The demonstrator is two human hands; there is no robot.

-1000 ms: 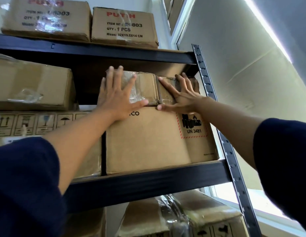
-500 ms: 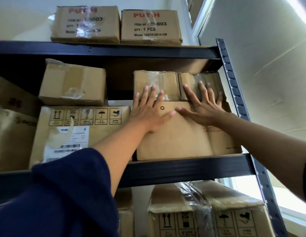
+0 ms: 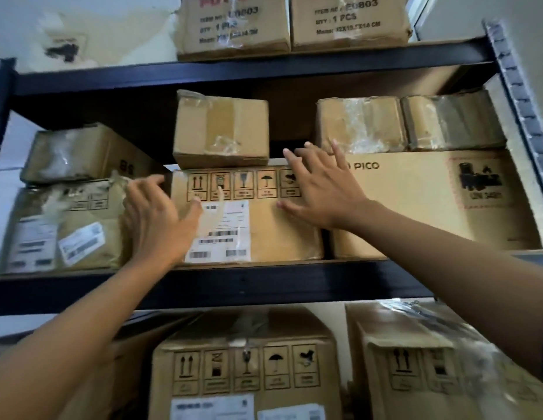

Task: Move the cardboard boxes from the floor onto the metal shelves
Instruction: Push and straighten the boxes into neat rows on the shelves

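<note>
Both my hands are flat on the labelled box [image 3: 249, 216] on the middle metal shelf [image 3: 234, 286], fingers spread and gripping nothing: left hand [image 3: 159, 219] at its left edge, right hand [image 3: 321, 189] near its top right. Boxes fill every shelf; the floor is out of view, so I can't say how many remain.

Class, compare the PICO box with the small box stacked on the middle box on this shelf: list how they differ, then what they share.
The PICO box is large and stands on the shelf; the small box sits on the middle box. The PICO box has printed lettering and a hazard label; the small box's front shows only tape. The PICO box carries two parcels; the small box carries nothing. Both are brown cardboard.
</note>
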